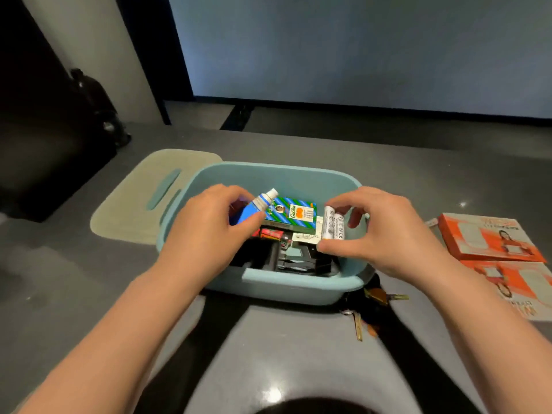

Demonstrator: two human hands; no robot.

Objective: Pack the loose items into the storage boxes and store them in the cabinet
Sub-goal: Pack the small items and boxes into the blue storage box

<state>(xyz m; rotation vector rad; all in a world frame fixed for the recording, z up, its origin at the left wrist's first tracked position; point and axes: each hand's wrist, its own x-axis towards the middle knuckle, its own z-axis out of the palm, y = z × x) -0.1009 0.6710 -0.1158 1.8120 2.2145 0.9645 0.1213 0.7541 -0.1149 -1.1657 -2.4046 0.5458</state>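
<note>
While the lid (pixel 155 192) lies off at left, the left hand (pixel 206 231) pinches a blue tube (pixel 254 209) and the right hand (pixel 379 231) pinches white batteries (pixel 334 224) over the part-filled storage box (pixel 286 286); keys (pixel 370 306) and orange packets (pixel 490 237) remain unpacked at right.

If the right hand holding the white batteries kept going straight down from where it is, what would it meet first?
Most likely the white paper slip and black items lying inside the light blue plastic storage box, directly beneath the right hand and its two white batteries. Depth is unclear from this view.
</note>
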